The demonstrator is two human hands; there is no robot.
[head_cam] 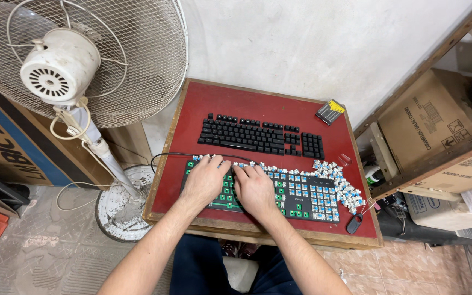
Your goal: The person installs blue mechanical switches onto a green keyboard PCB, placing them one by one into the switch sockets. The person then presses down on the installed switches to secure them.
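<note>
Both hands rest on a stripped keyboard (279, 194) that lies on the red worktop (192, 114). The left hand (204, 179) covers the left part of the board, where the green plate shows, and the right hand (255, 188) lies just beside it, with fingers bent down on the plate. To the right, many blue switches sit in the board, and a heap of loose switches (342, 183) lies at its right end. Behind it lies a black set of keycaps (260, 136), arranged like a full keyboard. A small box of tool bits (330, 111) stands near the far right corner. A white fan (75, 65) stands left of the worktop.
</note>
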